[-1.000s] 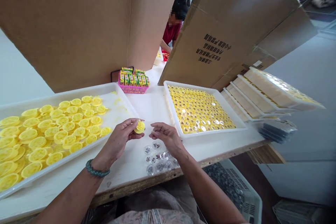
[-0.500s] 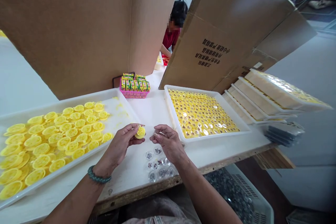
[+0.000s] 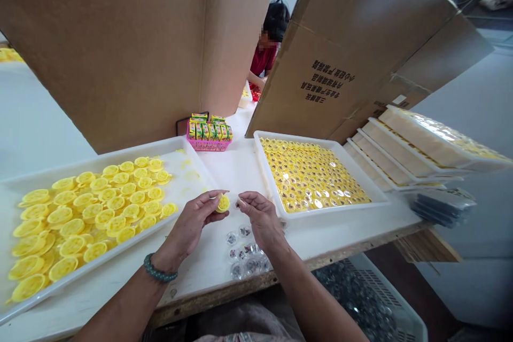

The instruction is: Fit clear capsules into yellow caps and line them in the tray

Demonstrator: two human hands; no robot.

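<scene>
Between the thumb and fingers of my left hand [image 3: 191, 228] is a round yellow plastic piece [image 3: 223, 203], its face turned towards me. Close to its right, my right hand [image 3: 262, 222] is closed in a pinch; whatever is at its fingertips is too small to name. The two hands are apart. Below them on the table lie several small clear round caps [image 3: 237, 270] with dark bits inside, partly covered by my right hand. To the left, a white tray [image 3: 132, 145] holds many similar yellow pieces lying loose.
Beyond my right hand stands a white tray [image 3: 262, 163] packed with capped yellow pieces. Stacked trays [image 3: 401, 157] lean at the far right. A pink basket [image 3: 209, 145] of small boxes sits at the back. Cardboard panels [image 3: 160, 53] rise behind; a co-worker [image 3: 264, 59] shows between them.
The whole view has shifted slightly, so everything appears a little further right. My left hand still holds the yellow piece, and my right hand stays pinched beside it.
</scene>
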